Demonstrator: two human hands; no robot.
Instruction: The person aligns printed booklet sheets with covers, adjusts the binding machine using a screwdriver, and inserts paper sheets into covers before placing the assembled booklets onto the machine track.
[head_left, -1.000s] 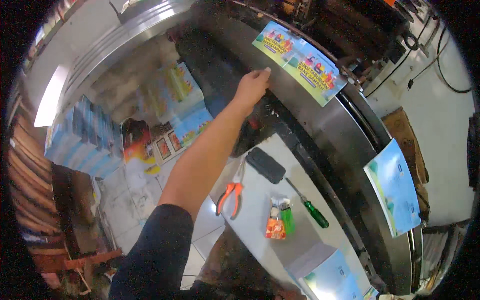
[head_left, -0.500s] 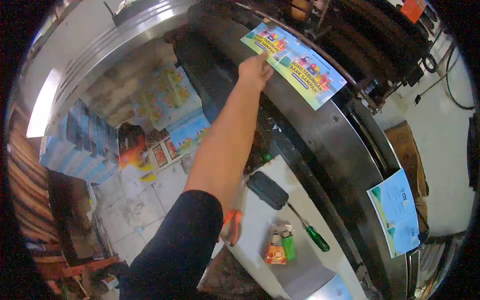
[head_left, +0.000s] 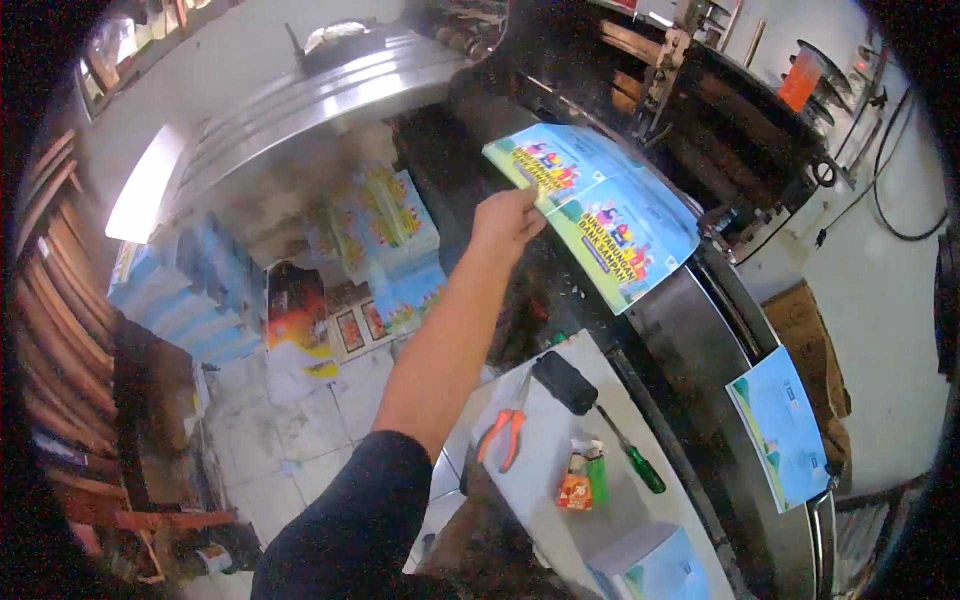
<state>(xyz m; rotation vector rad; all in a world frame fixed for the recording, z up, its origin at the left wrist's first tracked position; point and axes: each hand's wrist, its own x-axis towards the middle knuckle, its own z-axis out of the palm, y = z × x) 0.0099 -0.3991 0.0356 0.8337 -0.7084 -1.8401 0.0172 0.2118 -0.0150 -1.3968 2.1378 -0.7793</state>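
My left hand (head_left: 506, 222) reaches up from the lower left, its fingers pinched on the near edge of a printed sheet (head_left: 600, 190). The sheet is blue and yellow-green, with the same cover picture printed twice side by side. It bulges up from the dark metal bed of a machine (head_left: 680, 345), its far part still lying by a roller bar. Farther right, another blue printed sheet or small stack (head_left: 785, 430) rests on the machine's edge. My right hand does not show.
A pale board (head_left: 540, 490) holds orange-handled pliers (head_left: 507, 430), a black block (head_left: 565, 383), a green-handled screwdriver (head_left: 640, 465), a small orange pack (head_left: 576, 490) and blue printed paper (head_left: 660, 570). Stacks of blue printed sheets (head_left: 190, 300) stand on the tiled floor at left.
The held sheet has come nearer, out from the roller bar, and more of its blue part shows. My view has shifted, uncovering the pliers.
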